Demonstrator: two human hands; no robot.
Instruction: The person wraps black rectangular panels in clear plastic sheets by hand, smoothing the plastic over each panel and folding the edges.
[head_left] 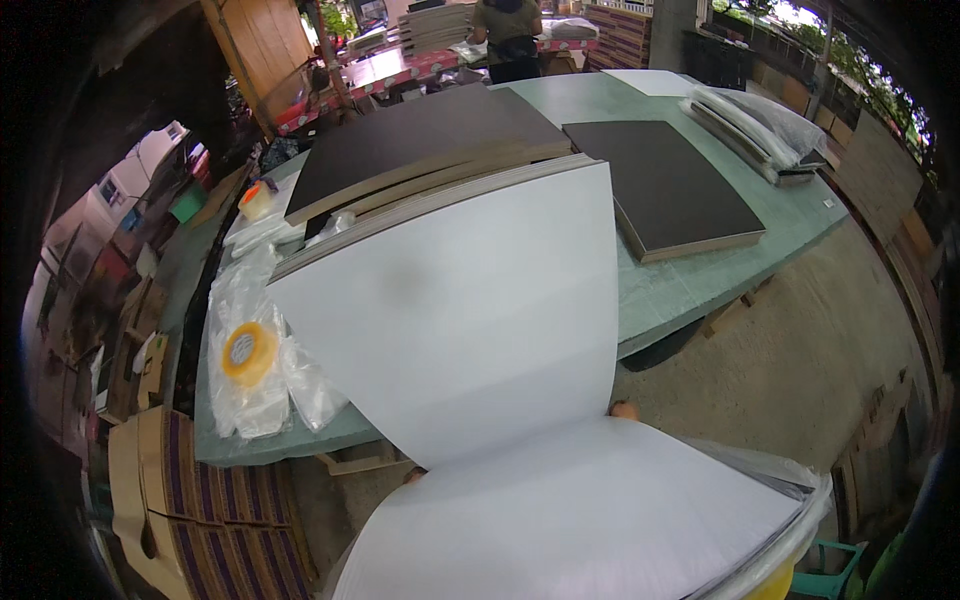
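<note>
While bent into a deep valley between two piles, spans the gap as one large white sheet (470, 330): far edge up against the layered stack of boards (420, 150) on the green table (690, 280), near half spread over the plastic-wrapped pile of sheets (790, 520) at the lower right. Judged about halfway across, neither flat on the table nor back on the near pile. Right hand (625, 410) seen only as a fingertip at the fold; left hand (415, 476) barely a sliver at the sheet's lower edge. Cannot tell whether pinching or merely propping, with both hidden behind the paper. Off to the left, a yellow tape roll (247, 353) in a clear bag; on the right, a single dark board (665, 185).
</note>
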